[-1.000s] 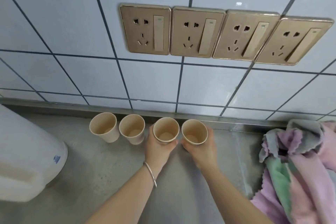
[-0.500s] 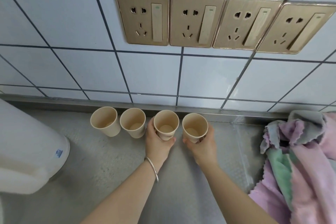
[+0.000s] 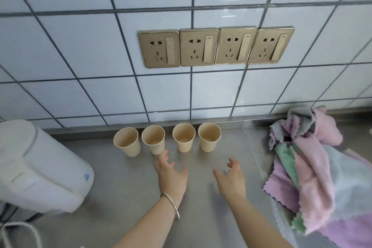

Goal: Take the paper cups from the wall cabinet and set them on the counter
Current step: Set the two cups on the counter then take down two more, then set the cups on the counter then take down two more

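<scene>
Four gold sockets [image 3: 216, 46] sit in a row on the tiled wall [image 3: 80, 46], a little above centre, each with a rocker switch on its right side. At 9 o'clock a white plastic appliance [image 3: 38, 167] stands at the grey surface's left edge, with a small blue mark low on its side. At 3 to 4 o'clock lies a crumpled heap of cloths [image 3: 314, 167] in pink, lilac, grey and green, with scalloped edges.
</scene>
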Demonstrator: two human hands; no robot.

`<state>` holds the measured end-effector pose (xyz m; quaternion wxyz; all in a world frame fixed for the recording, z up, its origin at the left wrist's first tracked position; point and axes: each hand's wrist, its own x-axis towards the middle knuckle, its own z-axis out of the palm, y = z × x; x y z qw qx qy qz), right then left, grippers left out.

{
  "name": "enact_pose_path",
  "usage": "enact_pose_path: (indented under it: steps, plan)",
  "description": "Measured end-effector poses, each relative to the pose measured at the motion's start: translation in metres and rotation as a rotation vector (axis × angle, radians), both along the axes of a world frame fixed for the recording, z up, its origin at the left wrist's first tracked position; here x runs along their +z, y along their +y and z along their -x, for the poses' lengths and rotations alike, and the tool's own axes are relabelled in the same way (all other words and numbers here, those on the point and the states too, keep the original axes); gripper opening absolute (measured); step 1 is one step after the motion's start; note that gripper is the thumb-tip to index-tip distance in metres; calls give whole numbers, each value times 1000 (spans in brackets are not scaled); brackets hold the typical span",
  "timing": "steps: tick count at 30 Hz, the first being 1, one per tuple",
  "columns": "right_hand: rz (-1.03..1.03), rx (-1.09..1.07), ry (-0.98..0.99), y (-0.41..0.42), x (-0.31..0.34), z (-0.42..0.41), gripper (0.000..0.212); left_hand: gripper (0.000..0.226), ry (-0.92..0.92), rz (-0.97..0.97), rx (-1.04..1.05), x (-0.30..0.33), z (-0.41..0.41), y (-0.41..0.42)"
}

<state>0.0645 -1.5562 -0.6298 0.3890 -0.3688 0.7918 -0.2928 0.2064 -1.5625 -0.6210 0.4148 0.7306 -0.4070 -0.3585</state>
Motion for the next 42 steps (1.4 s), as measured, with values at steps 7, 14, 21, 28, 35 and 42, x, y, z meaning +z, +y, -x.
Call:
enact_pose_path:
  steps: [7,14,21,28,35,42]
  plan:
    - [-29,-210,-31,105,44,10,63,64,5,68,-385,33,30,53]
    - [126,-585,42,252,99,56,58,54,59,86,-945,71,119,158]
    - [237,-1037,160,461,147,88,54,58,208,73,-1508,125,217,347]
    - [264,-1451,293,714,185,62,54,53,260,116,-1985,166,241,603]
    - [165,-1794,444,936,230,-17,49,52,385,-26,-2360,208,205,846]
    - [118,-2012,633,1078,283,-84,40,53,504,-46,-2634,263,163,1012]
